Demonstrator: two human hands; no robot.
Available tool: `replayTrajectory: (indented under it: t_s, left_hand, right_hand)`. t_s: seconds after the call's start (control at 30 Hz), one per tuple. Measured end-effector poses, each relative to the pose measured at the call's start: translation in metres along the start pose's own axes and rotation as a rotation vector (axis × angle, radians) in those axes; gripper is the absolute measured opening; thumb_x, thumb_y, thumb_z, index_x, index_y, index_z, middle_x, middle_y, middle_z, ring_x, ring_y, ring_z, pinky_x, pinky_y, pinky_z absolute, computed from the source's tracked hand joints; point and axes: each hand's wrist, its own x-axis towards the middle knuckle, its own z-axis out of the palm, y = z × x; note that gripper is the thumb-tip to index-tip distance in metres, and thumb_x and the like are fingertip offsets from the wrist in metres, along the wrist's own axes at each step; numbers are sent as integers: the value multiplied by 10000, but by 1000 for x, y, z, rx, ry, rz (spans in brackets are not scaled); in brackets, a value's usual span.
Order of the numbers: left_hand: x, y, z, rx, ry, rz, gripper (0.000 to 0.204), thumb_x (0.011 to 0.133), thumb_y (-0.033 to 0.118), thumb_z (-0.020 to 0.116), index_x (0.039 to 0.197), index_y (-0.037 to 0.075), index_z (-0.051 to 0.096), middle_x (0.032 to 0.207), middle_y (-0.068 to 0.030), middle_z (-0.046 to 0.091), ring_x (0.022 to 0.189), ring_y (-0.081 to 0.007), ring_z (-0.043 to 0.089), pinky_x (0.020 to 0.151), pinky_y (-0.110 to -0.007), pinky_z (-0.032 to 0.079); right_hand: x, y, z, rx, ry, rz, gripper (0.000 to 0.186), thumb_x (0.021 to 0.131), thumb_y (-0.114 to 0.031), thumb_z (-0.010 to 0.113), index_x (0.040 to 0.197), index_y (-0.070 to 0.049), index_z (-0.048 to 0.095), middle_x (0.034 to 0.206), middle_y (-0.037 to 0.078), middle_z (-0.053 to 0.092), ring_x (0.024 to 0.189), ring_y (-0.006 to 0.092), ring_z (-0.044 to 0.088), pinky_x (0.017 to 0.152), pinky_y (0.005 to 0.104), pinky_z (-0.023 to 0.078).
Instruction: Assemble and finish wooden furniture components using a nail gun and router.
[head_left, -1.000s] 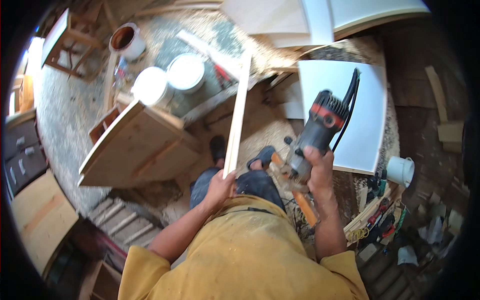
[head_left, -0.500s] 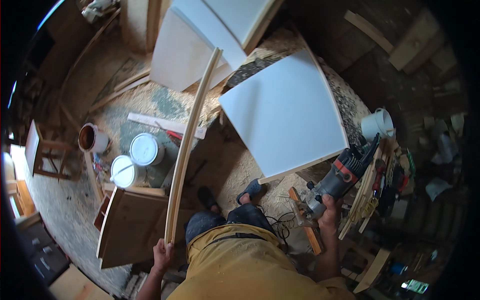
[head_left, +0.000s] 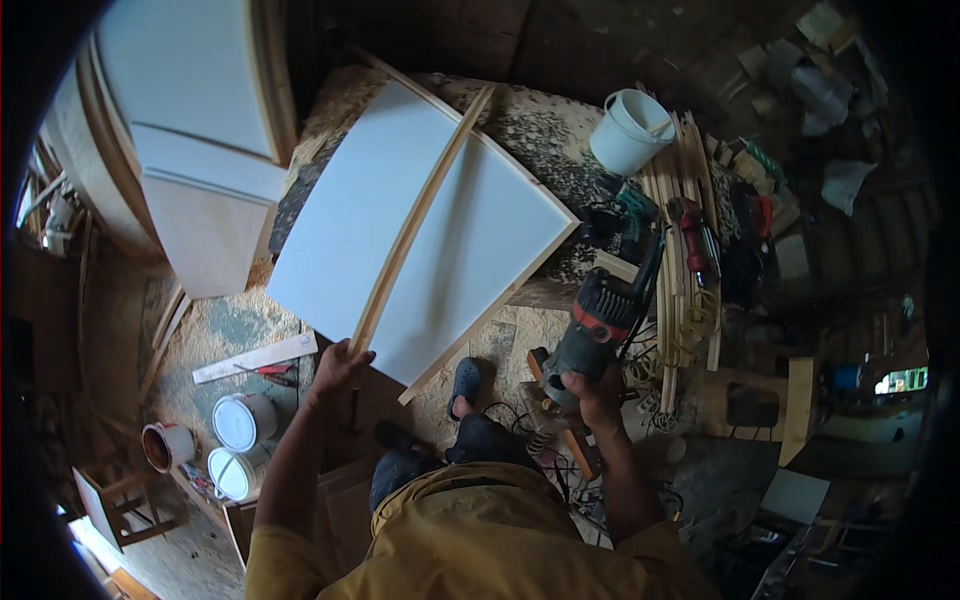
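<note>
My left hand is closed around the near end of a long, narrow wooden strip. The strip slants away over a white panel with wood-edged sides, casting a shadow on it; whether the two touch, I cannot tell. On the right, my right hand grips a black and grey router with a red band. An orange-brown piece of wood sits by the router's base, below my hand. The panel lies on a sawdust-covered workbench.
A white bucket stands on the bench beside a bundle of thin wooden strips and a green-and-black power tool. Lidded white tubs stand at the left, near a pale board. Cables lie near my feet.
My view has turned to the right. My left hand has moved forward with the strip, which now reaches across the white panel. The router stays in my right hand.
</note>
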Motion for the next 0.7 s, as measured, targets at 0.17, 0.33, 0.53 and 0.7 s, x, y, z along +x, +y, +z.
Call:
replayTrajectory:
  t_s: [0.17,0.33,0.53,0.7]
  left_hand:
    - [39,41,2,906,376,331,522,795,433,665,1043,-24,611,1104,-238,589,1004,-376,575,875,-446,456]
    - [34,228,106,109,-21,350,425,885,340,605,1136,-3,602,1096,-185,617,1071,-306,570,927,-389,439]
    - [44,324,195,79,-586,249,518,942,425,489,1204,-14,574,1138,-187,618,1094,-249,555,976,-348,396]
    - [52,319,206,-83,-682,134,473,968,355,415,1260,2,531,1162,-141,606,1137,-227,524,1035,-362,337]
  right_hand:
    - [26,28,-36,40,-85,-61,480,649,-199,748,1062,-37,566,941,43,623,835,155,610,770,309,497]
    - [48,33,-49,126,-87,-12,504,624,-165,766,1070,-41,567,947,41,628,846,156,621,787,311,505]
    - [60,49,-65,79,-174,96,603,579,-165,809,1110,-43,550,988,50,630,887,158,626,799,312,511]
    - [71,53,-74,175,-301,59,634,579,-182,820,1125,-27,539,1016,66,627,910,155,622,788,311,521]
